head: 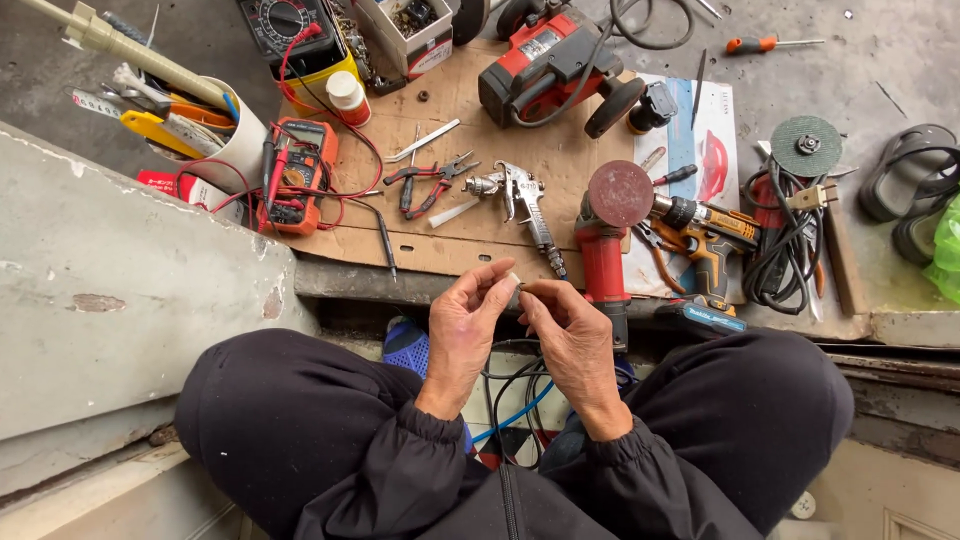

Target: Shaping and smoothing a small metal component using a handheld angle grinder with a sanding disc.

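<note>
Left hand (462,325): raised before the lap, fingers curled, thumb and forefinger pinched on a small pale part (514,282); right hand (570,335): level with the left, fingertips closed on the same part from the other side; the two hands meet at the fingertips, so neither is clearly nearer; the part lies between them, its long axis apparently running left to right from one pinch to the other, though most of it is hidden by the fingers and its kind cannot be told. Below the hands: black and blue cables (515,395) looping down between the knees. Just beyond the hands, across the ledge: red grinder (604,255) with a round disc on top, standing nearest the right hand; silver spray gun (520,200) lying on the cardboard (470,120), nozzle end toward the left; red-handled pliers (425,185) beside it. Further left: orange multimeter (300,175) with red leads; white tub (235,140) of hand tools. Further right: yellow drill (710,245); coiled black cord (785,230).
</note>
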